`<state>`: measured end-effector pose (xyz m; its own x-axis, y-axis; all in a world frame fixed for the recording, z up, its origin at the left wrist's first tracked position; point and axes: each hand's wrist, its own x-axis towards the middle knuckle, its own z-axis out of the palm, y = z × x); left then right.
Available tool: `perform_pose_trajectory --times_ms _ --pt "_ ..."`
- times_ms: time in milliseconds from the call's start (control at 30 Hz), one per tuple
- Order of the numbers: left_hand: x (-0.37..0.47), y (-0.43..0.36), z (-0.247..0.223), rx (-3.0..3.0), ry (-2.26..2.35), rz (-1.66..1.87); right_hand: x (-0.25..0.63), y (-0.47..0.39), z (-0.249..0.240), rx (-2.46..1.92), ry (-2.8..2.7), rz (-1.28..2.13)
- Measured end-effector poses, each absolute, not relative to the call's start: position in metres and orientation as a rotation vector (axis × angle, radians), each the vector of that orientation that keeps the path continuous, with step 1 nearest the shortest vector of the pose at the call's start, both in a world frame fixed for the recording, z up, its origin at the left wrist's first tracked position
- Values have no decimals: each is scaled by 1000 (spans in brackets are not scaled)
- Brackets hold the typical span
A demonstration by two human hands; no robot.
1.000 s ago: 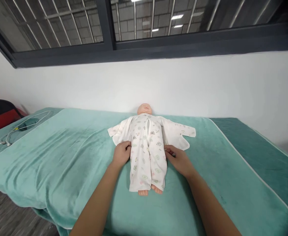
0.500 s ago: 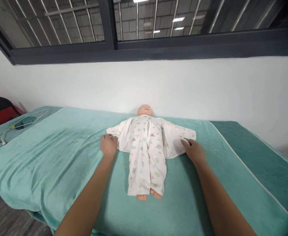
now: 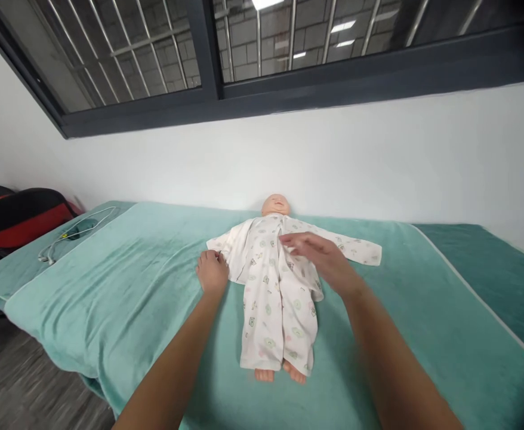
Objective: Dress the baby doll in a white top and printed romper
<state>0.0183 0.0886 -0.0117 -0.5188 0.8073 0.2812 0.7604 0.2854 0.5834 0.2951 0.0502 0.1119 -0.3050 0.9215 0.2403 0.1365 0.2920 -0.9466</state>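
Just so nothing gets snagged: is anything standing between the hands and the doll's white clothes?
Nothing visible is. The left hand is at the edge of the white clothes and the right hand over their front; contact is unclear. The cable lies away to the left.

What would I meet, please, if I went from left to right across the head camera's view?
Red-and-black object, white cable, left hand, doll's head, right hand, cuff of the outstretched sleeve, darker green cloth strip.
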Motion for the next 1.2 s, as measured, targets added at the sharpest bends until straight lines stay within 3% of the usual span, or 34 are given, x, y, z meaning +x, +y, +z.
perform_pose_trajectory --times_ms 133,333,567,667,767,833,1033,1200 --pt "17 84 -11 1476 2343 1163 306 52 81 -1097 -1354 879" --pt "24 78 -5 1512 2019 1268 301 46 69 -1216 -1575 848" --pt "71 64 71 1601 1526 1566 297 49 61 -1054 -1487 908" --pt "101 47 93 2004 1449 1341 300 51 58 -1040 -1450 956" --pt "119 32 88 2462 1281 891 301 52 59 -1036 -1411 964" --pt "121 24 78 2519 1209 826 301 53 60 -1035 -1408 964" --pt "95 32 65 2022 1389 1271 296 55 54 -1052 -1331 942" --pt "80 85 57 1961 1628 1295 290 56 54 -1247 -1233 607"
